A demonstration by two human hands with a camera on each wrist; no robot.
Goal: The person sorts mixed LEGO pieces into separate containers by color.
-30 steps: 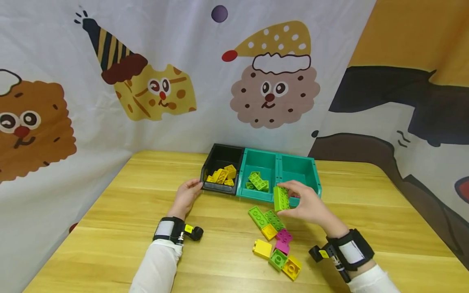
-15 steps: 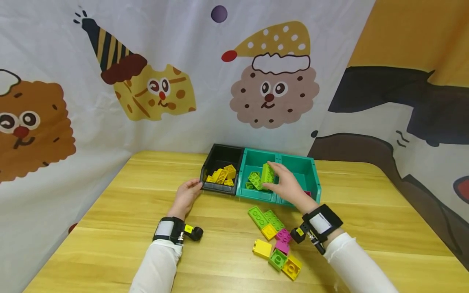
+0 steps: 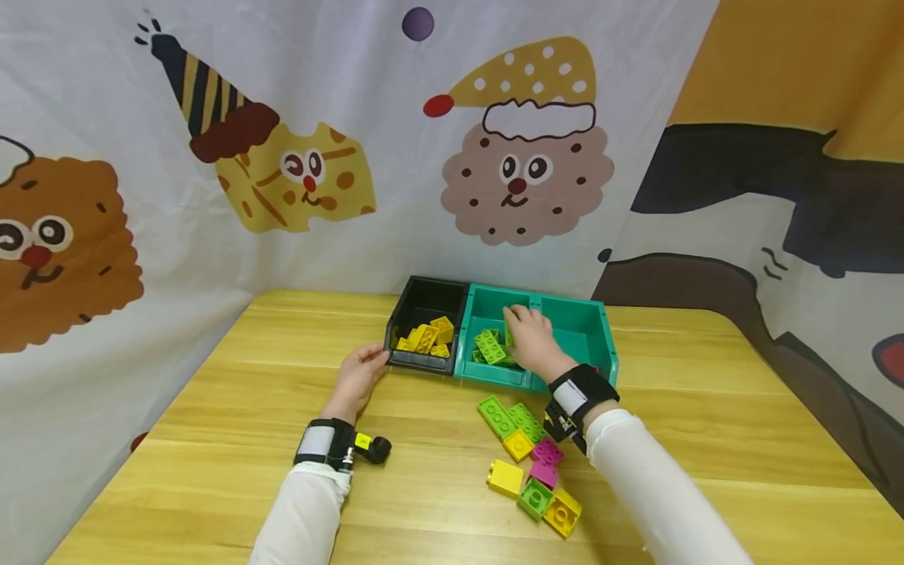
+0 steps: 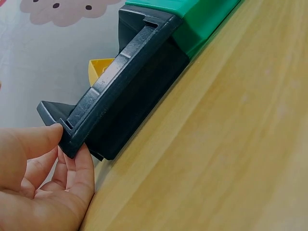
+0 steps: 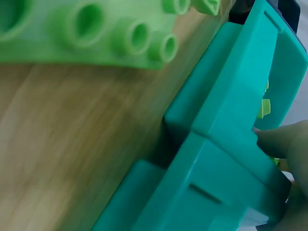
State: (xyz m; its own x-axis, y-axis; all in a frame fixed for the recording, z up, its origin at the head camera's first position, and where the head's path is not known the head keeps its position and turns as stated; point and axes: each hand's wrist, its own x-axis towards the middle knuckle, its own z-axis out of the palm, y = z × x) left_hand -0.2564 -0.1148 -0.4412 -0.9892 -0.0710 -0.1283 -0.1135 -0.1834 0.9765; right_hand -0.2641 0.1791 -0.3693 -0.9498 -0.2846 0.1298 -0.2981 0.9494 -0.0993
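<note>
A: Where is the right hand?

B: Down inside the middle teal plastic bin, its grip curled onto a lime-green studded plastic brick that stands on edge at the hand's 9 o'clock side. Just beyond that, at 9 o'clock, other green bricks lie flat on the bin floor. In the right wrist view the fingertips show above the bin's teal wall, with slivers of green behind them.

A: And the left hand?

B: Its grip is on the near left corner of the black plastic bin: thumb on top of the rim, fingers under the corner, pinching it. That bin holds yellow studded bricks.

A: How do the bins sit?

B: In a row on the pale wooden tabletop, black at 9 o'clock touching the middle teal one, a second teal bin at 3 o'clock of it.

A: What else is near?

B: At 6 o'clock of the bins, loose on the tabletop, a long green brick, a yellow square brick and magenta bricks bunched together by the right white sleeve. A cartoon-printed cloth backdrop hangs at 12 o'clock
</note>
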